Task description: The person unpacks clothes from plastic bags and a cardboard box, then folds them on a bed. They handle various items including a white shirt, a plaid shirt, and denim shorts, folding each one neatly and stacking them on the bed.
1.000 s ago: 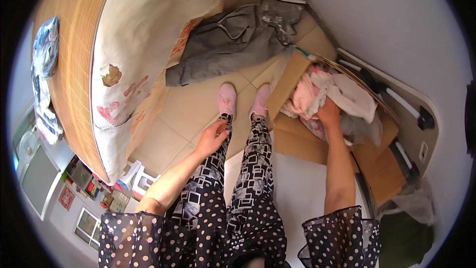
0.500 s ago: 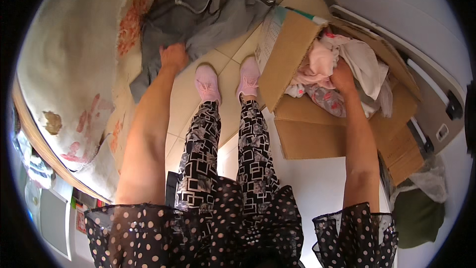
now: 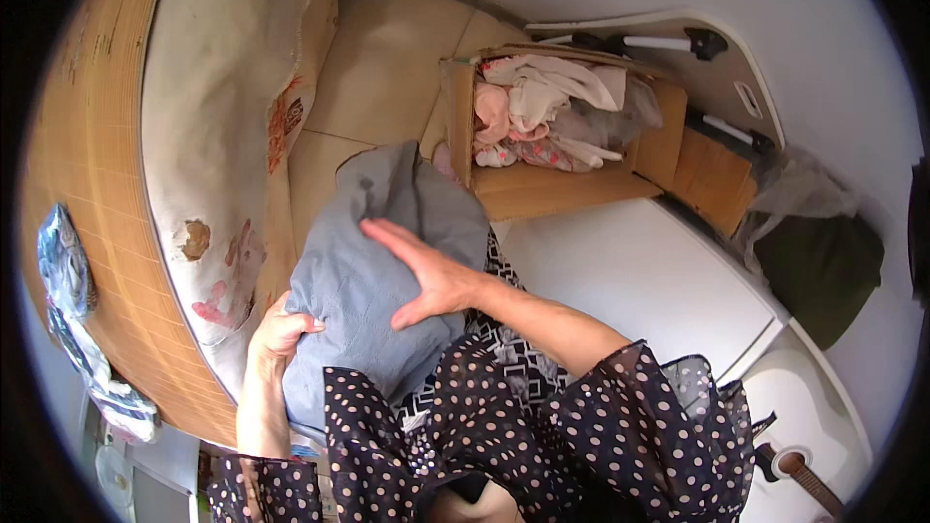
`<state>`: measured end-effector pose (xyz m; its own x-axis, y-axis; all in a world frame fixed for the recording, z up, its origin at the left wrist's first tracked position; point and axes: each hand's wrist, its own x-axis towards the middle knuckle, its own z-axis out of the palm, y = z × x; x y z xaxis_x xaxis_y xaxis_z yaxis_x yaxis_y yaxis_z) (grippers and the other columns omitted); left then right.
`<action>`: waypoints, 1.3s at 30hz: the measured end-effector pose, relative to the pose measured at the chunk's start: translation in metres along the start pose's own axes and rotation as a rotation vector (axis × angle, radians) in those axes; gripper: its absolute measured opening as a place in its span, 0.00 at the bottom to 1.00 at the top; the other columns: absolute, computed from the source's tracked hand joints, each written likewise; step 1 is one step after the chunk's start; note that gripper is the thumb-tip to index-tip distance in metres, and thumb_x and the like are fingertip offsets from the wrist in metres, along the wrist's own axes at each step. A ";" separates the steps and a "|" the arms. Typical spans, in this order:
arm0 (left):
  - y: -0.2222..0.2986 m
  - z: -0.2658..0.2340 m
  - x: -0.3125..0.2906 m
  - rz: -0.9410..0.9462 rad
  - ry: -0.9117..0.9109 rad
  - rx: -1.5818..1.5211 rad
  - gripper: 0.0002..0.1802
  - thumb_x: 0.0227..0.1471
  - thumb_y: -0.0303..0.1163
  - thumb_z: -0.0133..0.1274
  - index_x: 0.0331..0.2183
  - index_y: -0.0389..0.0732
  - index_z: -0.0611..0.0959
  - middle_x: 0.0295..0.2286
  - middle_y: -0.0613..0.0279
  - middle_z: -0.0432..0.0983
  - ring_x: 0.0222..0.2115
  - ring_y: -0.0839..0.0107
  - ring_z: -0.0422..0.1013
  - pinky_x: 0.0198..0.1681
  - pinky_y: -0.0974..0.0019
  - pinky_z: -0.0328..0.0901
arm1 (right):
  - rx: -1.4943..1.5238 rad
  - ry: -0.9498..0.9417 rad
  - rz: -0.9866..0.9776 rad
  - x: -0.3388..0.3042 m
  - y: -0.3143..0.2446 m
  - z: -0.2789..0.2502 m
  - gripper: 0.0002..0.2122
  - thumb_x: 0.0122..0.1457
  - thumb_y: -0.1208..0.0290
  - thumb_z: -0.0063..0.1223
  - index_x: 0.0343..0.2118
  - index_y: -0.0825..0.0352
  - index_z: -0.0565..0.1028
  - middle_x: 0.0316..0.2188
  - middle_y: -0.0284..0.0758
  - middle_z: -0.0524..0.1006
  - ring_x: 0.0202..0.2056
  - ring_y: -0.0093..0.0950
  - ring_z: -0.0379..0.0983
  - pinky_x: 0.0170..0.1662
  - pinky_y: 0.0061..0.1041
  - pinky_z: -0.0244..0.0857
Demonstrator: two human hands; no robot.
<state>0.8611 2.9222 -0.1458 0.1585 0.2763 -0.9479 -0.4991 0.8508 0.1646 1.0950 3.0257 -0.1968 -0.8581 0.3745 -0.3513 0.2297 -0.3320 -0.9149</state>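
Note:
A grey-blue cloth [image 3: 378, 194], perhaps a garment, is bunched in front of me over my lap. My left hand [image 3: 279, 331] pinches its left edge, thumb on top and fingers behind. Over the middle of the cloth is my right hand [image 3: 436, 281], its fingers stretched and thumb spread, holding nothing; whether the palm touches the fabric I cannot tell. Beyond, to the right, the open cardboard box [image 3: 552, 196] contains pink clothes [image 3: 491, 111], white clothes [image 3: 572, 82] and a see-through plastic bag [image 3: 639, 107]. The cloth hides most of my legs and shoes.
On the left runs a bed edge with a stained, torn pale cover [image 3: 228, 58] and a bamboo-like mat [image 3: 97, 116]. A white cabinet [image 3: 630, 281] stands right, beside a dark green bag [image 3: 823, 271]. A small guitar-like instrument [image 3: 809, 484] is lower right.
My right hand has left the clothes in the box and come over the cloth. The grey cloth has been drawn up from the floor toward me by my left hand. The view has shifted left.

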 end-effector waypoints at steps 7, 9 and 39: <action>-0.004 0.028 -0.021 0.246 -0.120 0.385 0.19 0.35 0.23 0.50 0.37 0.34 0.74 0.30 0.65 0.72 0.32 0.74 0.66 0.39 0.71 0.61 | 0.774 -0.113 0.298 -0.037 -0.019 0.042 0.45 0.35 0.62 0.63 0.55 0.72 0.48 0.51 0.42 0.58 0.53 0.30 0.53 0.56 0.24 0.45; 0.009 0.026 -0.025 0.265 -0.270 0.625 0.11 0.42 0.25 0.50 0.33 0.34 0.76 0.28 0.65 0.73 0.30 0.79 0.66 0.36 0.74 0.61 | 0.935 -0.079 0.346 -0.046 -0.021 0.047 0.39 0.36 0.73 0.60 0.53 0.74 0.53 0.48 0.38 0.63 0.49 0.25 0.58 0.54 0.23 0.50; 0.092 0.211 0.132 0.770 -0.338 0.704 0.36 0.53 0.56 0.22 0.53 0.38 0.58 0.53 0.59 0.52 0.55 0.67 0.46 0.56 0.64 0.40 | -0.212 0.818 0.152 -0.164 -0.086 -0.279 0.30 0.33 0.82 0.60 0.46 0.68 0.66 0.40 0.34 0.71 0.42 0.26 0.66 0.47 0.23 0.58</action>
<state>1.0163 3.1314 -0.1984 0.2924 0.8598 -0.4186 0.0169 0.4330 0.9012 1.3441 3.2348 -0.1160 -0.2285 0.8727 -0.4314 0.4662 -0.2909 -0.8355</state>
